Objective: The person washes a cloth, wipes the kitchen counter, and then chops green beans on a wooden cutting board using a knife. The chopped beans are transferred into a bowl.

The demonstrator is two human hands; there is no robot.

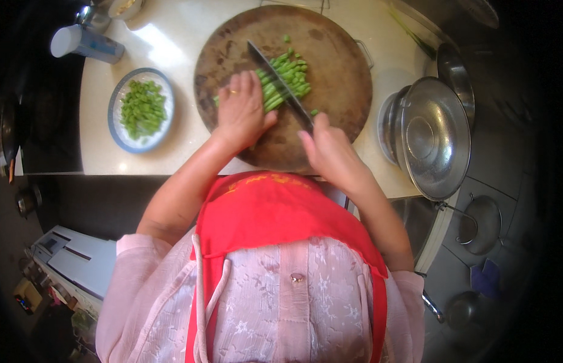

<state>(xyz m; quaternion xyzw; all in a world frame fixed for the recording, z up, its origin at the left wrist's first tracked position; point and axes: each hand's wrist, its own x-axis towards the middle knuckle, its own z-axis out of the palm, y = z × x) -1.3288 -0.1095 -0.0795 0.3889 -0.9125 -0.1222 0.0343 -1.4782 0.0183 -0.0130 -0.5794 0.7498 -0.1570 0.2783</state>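
Note:
On a round wooden chopping board (340, 86) lies a bundle of green beans (273, 96), with its right part cut into short pieces (296, 72). My left hand (243, 102) presses flat over the beans, which show on both sides of it. A ring is on one of its fingers. In my right hand (329, 145) is the handle of a kitchen knife (281, 86). Its dark blade lies slantwise across the beans, to the right of my left fingers, and is slightly blurred. One loose piece (287, 39) sits above the pile.
A blue-rimmed plate (112, 122) of chopped green pieces (143, 109) stands left of the board. Behind it is a white-capped container (88, 44). A metal colander (438, 140) rests on stacked bowls at the right counter edge. A metal strainer (481, 224) hangs beyond it.

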